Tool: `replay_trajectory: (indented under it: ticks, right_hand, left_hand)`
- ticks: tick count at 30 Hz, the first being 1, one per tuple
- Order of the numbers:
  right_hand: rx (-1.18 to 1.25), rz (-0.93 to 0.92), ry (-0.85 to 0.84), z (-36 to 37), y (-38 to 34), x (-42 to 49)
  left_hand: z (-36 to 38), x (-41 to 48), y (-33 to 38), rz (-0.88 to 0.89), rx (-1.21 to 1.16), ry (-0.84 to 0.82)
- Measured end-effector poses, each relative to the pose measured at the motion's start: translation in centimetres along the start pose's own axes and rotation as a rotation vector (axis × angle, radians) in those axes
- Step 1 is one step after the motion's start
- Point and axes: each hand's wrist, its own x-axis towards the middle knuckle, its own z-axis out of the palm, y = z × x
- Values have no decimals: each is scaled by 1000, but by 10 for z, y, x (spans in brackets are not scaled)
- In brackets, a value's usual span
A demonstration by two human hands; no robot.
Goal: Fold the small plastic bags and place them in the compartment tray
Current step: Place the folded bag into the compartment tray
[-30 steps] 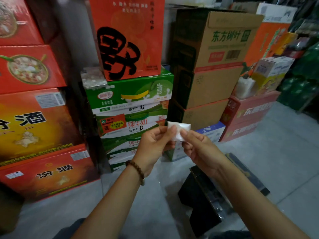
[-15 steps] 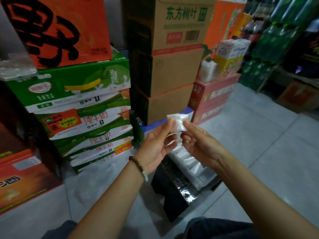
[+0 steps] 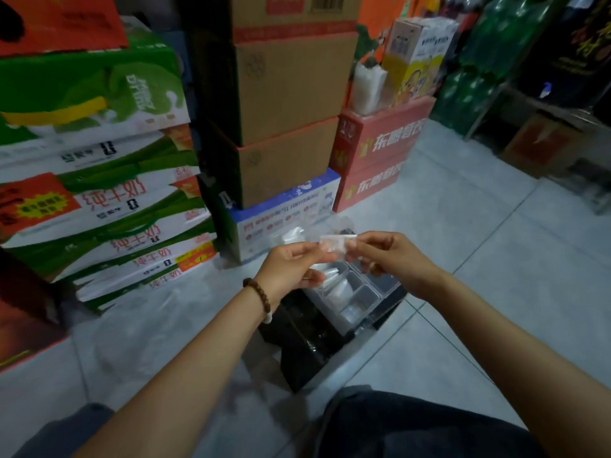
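Both hands are working one small plastic bag (image 3: 337, 242) in mid-air, directly above the far end of the compartment tray (image 3: 375, 294). The left hand (image 3: 291, 266) is pinching the bag's left edge between thumb and forefinger, with the other fingers curling beneath. The right hand (image 3: 390, 256) is pinching the right edge in like manner, fingers bending inward. The bag is showing as a narrow whitish strip stretched between the two pinches, which suggests a fold is being pressed flat. Motion blur is preventing any count of folds. Gripping from both ends is judged the means of stopping the slippery film from springing open. The clear tray is sitting on a black stand (image 3: 307, 342) just beyond the person's knees. Several compartments are holding pale folded bags (image 3: 334, 285), so the work is judged part done. Working above the tray is shortening the drop to a compartment. Green milk cartons (image 3: 99, 160) are standing at left, and brown cardboard cartons (image 3: 291, 87) beyond.
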Motion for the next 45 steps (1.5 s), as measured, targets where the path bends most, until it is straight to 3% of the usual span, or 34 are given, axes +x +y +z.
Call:
replay_trajectory:
  ticks: [8, 12, 14, 22, 31, 45]
  right_hand:
    - [-145, 97, -40, -24, 43, 8]
    - [-184, 110, -28, -31, 53, 12]
    - [-190, 106, -24, -35, 58, 15]
    - [-354, 50, -107, -27, 73, 30]
    - [-447, 13, -126, -23, 77, 36]
    - [-616, -35, -84, -22, 92, 32]
  left_hand:
    - [22, 22, -47, 15, 247, -8]
    - [20, 31, -70, 244, 786, 52]
    - [19, 29, -73, 262, 945, 40]
    - [20, 31, -77, 243, 927, 69]
    - [18, 34, -85, 350, 864, 117]
    - [29, 38, -90, 262, 906, 157]
